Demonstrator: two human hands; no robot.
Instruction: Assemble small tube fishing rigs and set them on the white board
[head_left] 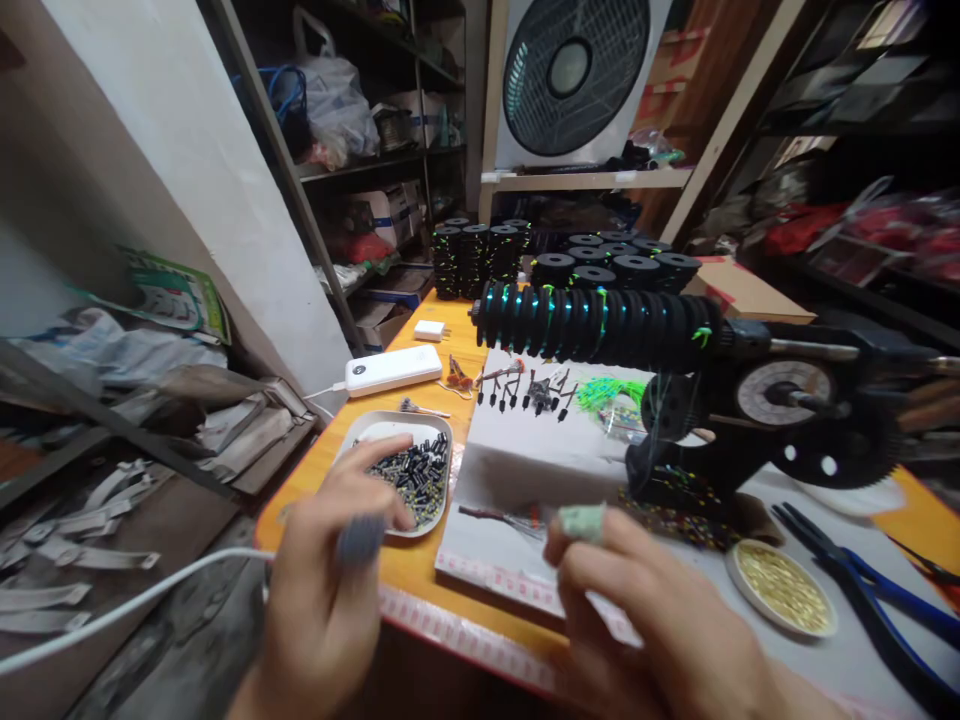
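My left hand (330, 560), with grey tape round one finger, is over the near edge of a white tray (346, 432). Its index finger and thumb are apart and nothing shows between them. Small black cylinders (427, 465) and tiny yellowish pieces fill the tray. My right hand (637, 590), a green wrap on one finger, is closed above the front of a white board (510, 470). Whatever its fingertips hold, if anything, is hidden. Just left of them is a thin dark stick (487, 515) with fine strands; whether they touch it, I cannot tell.
A black geared machine (690, 440) carrying a row of black discs (592, 322) stands on the right. Near it are a dish of gold pieces (784, 585) and blue-handled pliers (847, 570). A white power bank (394, 370) lies behind the tray; disc stacks (480, 260) stand farther back.
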